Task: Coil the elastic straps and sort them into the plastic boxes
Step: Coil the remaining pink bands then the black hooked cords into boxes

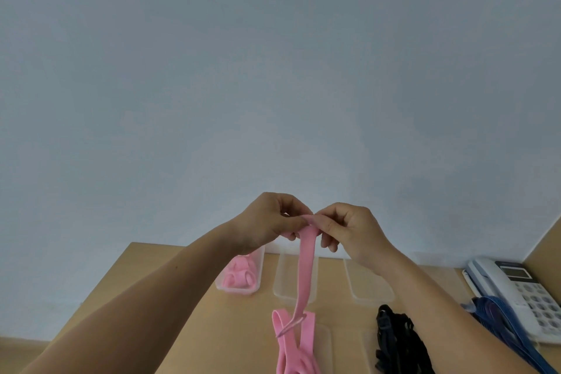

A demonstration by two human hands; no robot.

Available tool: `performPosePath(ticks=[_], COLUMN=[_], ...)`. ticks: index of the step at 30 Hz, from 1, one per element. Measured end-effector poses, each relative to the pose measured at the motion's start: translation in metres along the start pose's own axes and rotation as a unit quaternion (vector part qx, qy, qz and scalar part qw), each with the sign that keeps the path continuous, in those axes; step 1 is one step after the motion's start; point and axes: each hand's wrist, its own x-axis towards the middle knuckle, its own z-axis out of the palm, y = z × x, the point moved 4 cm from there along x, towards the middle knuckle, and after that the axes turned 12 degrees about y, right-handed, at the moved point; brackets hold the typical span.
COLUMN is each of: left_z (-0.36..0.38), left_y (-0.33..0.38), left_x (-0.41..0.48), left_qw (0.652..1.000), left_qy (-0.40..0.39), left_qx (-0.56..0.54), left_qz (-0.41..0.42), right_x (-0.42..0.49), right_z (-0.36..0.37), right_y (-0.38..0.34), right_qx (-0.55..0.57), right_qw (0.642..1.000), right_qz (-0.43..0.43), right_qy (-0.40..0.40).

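My left hand and my right hand are raised above the desk and both pinch the top end of a pink elastic strap. The strap hangs straight down from my fingers, its lower end near a loose pile of pink straps on the desk. A clear plastic box at the left holds coiled pink straps. Two more clear boxes stand beside it, one in the middle and one to the right. A pile of black straps lies at the lower right.
The wooden desk ends at a plain grey-blue wall. A white desk telephone sits at the far right, with blue straps draped over its near side. A wooden side panel rises at the right edge.
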Motion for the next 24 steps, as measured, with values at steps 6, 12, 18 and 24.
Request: performPosePath(ticks=[6,12,18,24], left_z=[0.004,0.003,0.005,0.004], left_y=[-0.010,-0.009,-0.006,-0.009], left_x=[0.000,-0.004,-0.004,-0.004], left_qw=[0.998,0.994,0.983,0.988], left_qy=[-0.001,-0.048,-0.056,-0.019], left_qx=[-0.030,-0.051,-0.138,-0.121], left_qz=[-0.058,-0.081,-0.102,-0.093], right_x=[0.002,-0.001,-0.002,-0.004], right_z=[0.000,-0.002,0.000,-0.003], right_y=[-0.003,-0.003,-0.002,-0.002], right_qx=[0.037,0.002,0.007,0.020], right_qw=[0.999,0.998,0.996,0.998], right_qz=[-0.004,-0.044,-0.077,-0.059], right_qy=[0.025,0.034,0.044,0.025])
